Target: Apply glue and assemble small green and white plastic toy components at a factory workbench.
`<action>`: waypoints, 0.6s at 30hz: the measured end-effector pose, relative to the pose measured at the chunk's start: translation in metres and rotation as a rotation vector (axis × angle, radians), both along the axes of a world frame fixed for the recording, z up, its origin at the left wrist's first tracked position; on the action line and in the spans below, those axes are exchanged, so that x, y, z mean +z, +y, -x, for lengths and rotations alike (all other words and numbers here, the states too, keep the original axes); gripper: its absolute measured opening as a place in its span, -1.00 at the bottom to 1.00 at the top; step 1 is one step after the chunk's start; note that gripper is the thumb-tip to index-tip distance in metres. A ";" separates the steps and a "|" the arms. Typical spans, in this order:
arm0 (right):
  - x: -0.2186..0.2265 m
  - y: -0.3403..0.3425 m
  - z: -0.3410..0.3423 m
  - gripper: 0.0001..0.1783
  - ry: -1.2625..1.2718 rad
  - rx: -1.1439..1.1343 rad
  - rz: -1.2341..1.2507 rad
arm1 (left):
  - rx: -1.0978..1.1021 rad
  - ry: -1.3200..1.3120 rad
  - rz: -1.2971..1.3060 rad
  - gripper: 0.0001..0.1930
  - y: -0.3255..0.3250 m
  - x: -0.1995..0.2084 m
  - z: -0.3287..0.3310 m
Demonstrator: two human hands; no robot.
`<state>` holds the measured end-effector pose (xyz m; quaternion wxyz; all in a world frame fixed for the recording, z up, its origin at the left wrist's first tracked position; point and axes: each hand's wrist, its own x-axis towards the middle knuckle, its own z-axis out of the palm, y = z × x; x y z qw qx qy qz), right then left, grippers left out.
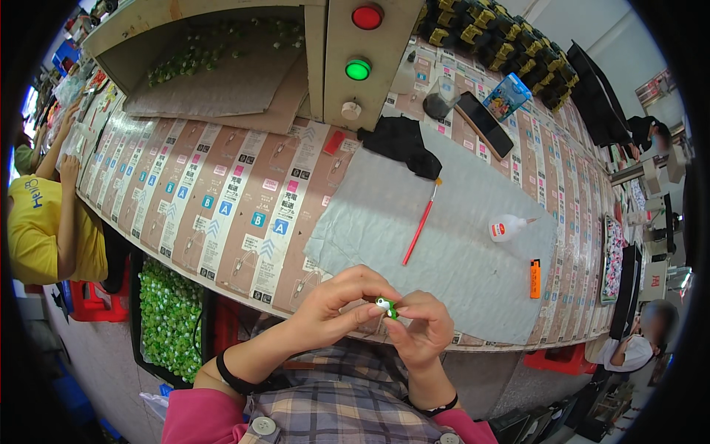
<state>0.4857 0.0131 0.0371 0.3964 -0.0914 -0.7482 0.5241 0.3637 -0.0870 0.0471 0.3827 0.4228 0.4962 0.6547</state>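
Observation:
Close to my body, at the table's near edge, my left hand (346, 302) and my right hand (420, 325) pinch a small green-and-white figurine (387, 305) between thumbs and fingertips. Its white side with a dark spot faces up; the fingers cover part of it. Beyond the hands a grey cloth (362, 222) lies on the table. On the cloth rest a thin red-handled brush (419, 231), a small white glue bottle (507, 228) with a pointed nozzle, and an orange cutter-like tool (535, 278). A crumpled black cloth (403, 144) sits at the far edge.
A tunnel-like machine (316, 66) with red and green lights holds more green pieces at the far left. A phone (484, 124) lies at the back right. At lower left stands a black crate (137, 325) full of green-and-white pieces. A person in yellow (52, 229) sits at left.

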 end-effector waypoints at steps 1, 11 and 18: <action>0.000 0.000 0.000 -0.70 0.001 0.000 0.000 | 0.004 0.024 0.003 -0.83 0.000 0.001 0.000; -0.003 0.037 -0.016 -0.81 -0.066 -0.165 -0.204 | 0.089 -0.238 0.055 -0.79 -0.002 -0.006 -0.001; -0.005 0.138 -0.047 -0.57 -0.190 -0.815 0.040 | 0.190 -0.378 0.010 -0.75 0.000 -0.010 0.000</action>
